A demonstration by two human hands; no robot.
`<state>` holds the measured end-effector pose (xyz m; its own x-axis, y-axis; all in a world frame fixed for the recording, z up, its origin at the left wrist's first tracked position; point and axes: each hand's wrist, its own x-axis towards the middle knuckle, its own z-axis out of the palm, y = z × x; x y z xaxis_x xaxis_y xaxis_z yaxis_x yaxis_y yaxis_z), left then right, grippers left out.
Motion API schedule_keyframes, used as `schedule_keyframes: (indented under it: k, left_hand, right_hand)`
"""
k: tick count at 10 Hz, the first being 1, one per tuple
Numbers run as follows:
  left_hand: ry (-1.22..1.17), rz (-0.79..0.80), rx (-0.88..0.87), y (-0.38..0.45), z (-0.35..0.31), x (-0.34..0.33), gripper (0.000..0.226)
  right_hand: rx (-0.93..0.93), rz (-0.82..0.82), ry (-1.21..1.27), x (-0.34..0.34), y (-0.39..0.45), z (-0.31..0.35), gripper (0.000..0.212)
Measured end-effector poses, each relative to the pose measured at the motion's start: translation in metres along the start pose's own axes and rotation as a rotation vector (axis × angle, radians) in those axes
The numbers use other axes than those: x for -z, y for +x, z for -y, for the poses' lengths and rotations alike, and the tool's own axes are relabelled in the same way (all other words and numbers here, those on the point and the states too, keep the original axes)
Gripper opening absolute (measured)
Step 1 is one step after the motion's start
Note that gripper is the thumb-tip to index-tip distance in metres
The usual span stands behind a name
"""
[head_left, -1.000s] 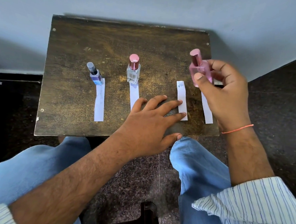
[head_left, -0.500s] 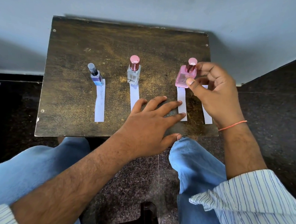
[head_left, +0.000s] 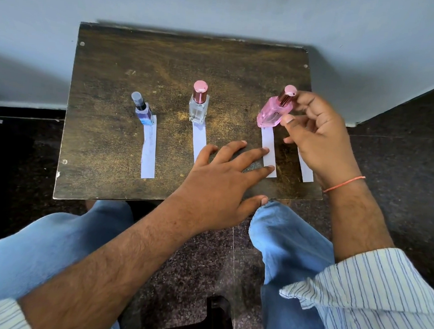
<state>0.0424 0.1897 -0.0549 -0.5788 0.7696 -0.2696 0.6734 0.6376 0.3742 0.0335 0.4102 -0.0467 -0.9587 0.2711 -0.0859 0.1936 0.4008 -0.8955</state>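
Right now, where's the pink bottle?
Head view, right side: the pink glass bottle tilts in the right hand at the far end of a white paper strip, right of the clear glass bottle.

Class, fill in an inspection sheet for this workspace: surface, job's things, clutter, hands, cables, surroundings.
Surface: worn dark wooden table, four paper strips in a row.
Job's things: pink bottle, tilted, at the third strip's far end.
Clutter: blue bottle and clear bottle, upright, each at a strip's far end.
Hands: right hand pinches the pink bottle; left hand flat, fingers touching the third strip.
Cables: nothing seen.
Surroundings: pale wall, dark stone floor.
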Motion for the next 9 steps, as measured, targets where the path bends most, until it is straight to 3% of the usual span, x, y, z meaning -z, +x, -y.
schedule_keyframes:
  k: [1,3,4,6,7,9]
  left_hand:
    - [0.000,-0.005,-0.008,0.000,0.001,-0.001,0.067]
    - [-0.049,-0.039,-0.025,-0.003,0.008,-0.004,0.070]
    - [-0.098,-0.053,-0.042,-0.007,0.012,-0.003,0.068]
    - [-0.089,-0.079,-0.048,-0.018,0.020,-0.004,0.066]
    - [-0.097,-0.075,-0.053,-0.023,0.025,-0.002,0.068]
    - [-0.122,-0.068,-0.092,-0.032,0.035,-0.003,0.065]
  right_hand:
    - [0.012,-0.033,-0.016,-0.001,-0.001,0.000,0.046]
    - [0.204,-0.493,-0.128,0.006,-0.003,0.011,0.045]
    - [0.364,-0.605,-0.174,0.001,-0.010,0.022,0.038]
    - [0.579,-0.606,-0.239,-0.019,-0.018,0.038,0.017]
    - [0.648,-0.561,-0.217,-0.040,-0.023,0.047,0.017]
    - [0.511,-0.338,-0.166,-0.083,-0.026,0.058,0.040]
